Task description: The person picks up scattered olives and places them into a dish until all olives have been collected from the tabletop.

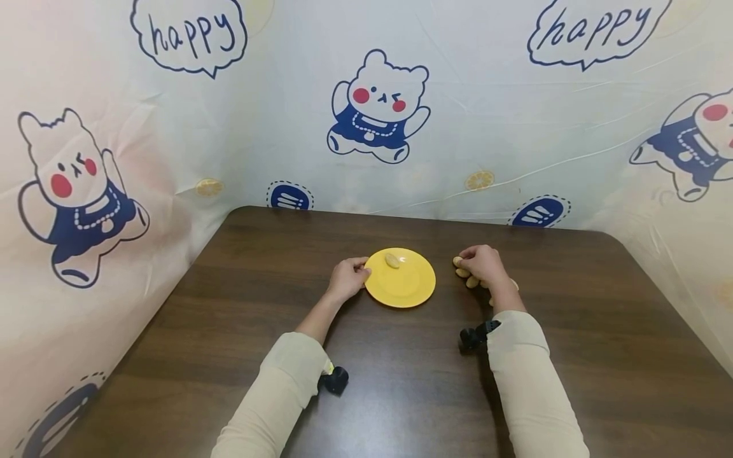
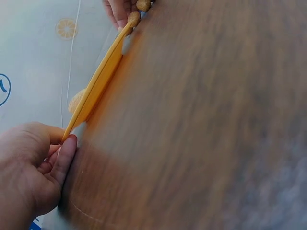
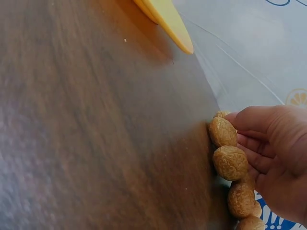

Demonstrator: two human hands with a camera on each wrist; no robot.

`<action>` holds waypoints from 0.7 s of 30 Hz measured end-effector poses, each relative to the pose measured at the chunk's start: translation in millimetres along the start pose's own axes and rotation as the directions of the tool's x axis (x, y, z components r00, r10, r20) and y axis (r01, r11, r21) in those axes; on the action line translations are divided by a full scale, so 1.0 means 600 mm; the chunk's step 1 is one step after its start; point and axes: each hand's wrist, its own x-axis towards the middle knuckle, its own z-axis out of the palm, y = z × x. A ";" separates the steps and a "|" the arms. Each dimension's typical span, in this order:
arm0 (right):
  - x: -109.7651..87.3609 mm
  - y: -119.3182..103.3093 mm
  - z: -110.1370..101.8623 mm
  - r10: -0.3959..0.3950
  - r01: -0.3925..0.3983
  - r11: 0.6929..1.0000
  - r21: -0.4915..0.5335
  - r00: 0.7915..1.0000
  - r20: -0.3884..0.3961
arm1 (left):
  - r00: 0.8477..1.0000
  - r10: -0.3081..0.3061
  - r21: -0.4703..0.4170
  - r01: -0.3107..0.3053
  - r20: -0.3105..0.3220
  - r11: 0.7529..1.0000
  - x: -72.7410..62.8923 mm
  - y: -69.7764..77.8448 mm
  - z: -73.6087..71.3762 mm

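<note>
A yellow plate lies on the table, with one tan, wrinkled, walnut-like oval piece near its far edge. My left hand holds the plate's left rim, thumb and fingers pinching it in the left wrist view. To the right of the plate, my right hand is over a cluster of similar brown pieces. Its thumb and fingers pinch the farthest one, which is partly hidden behind another piece in the right wrist view. Some of the cluster lies under the hand and wrist.
The dark wooden table has rounded far corners. A patterned cloth with cartoon bears hangs round its back and sides. Each wrist wears a small black camera, one on the left and one on the right.
</note>
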 end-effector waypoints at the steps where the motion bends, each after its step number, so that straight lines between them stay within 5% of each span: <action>1: 0.000 0.000 0.000 -0.001 0.001 1.000 -0.002 1.000 -0.003 | 1.000 0.000 0.002 0.000 -0.003 1.000 0.000 0.000 0.000; 21: 0.004 -0.005 0.017 -0.016 0.017 1.000 0.009 0.997 -0.078 | 1.000 0.023 0.025 -0.023 -0.020 0.999 -0.004 -0.001 -0.001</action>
